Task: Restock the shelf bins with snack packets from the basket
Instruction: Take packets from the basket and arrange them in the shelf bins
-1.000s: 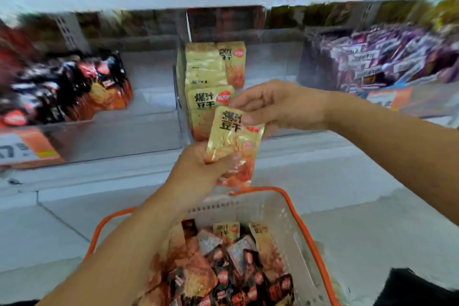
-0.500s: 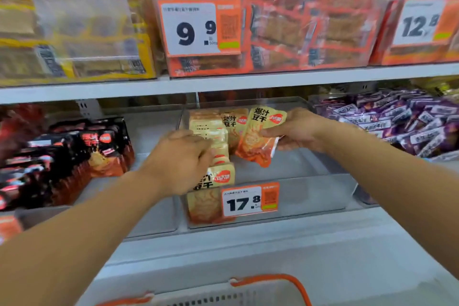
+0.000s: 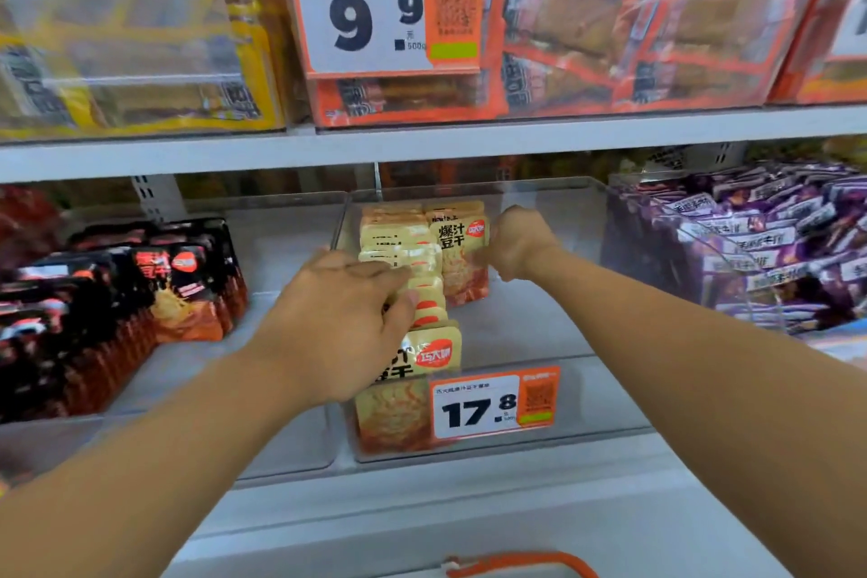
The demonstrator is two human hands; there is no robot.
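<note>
The right hand is reaching deep into the clear middle bin, its fingers curled round the right edge of a yellow tofu snack packet that is standing upright at the back, just beside the row of matching packets. The left hand is resting on top of that row, fingers lying nearly straight and close together across the packet tops, seemingly pressing them toward the left wall of the bin. The 17.8 price tag is hanging on the bin's front wall, and only the orange handle of the basket is showing at the bottom edge, so its contents are out of sight. The main risk appears to be the packet tipping: it is standing alone in a second column with bare bin floor to its right, so letting go before it is leaning on its neighbours could drop it flat. Lifting the left hand abruptly could also let the pressed row spring back and slump forward. The black packets and the purple packets are sitting in neighbouring bins, well clear of both hands.
</note>
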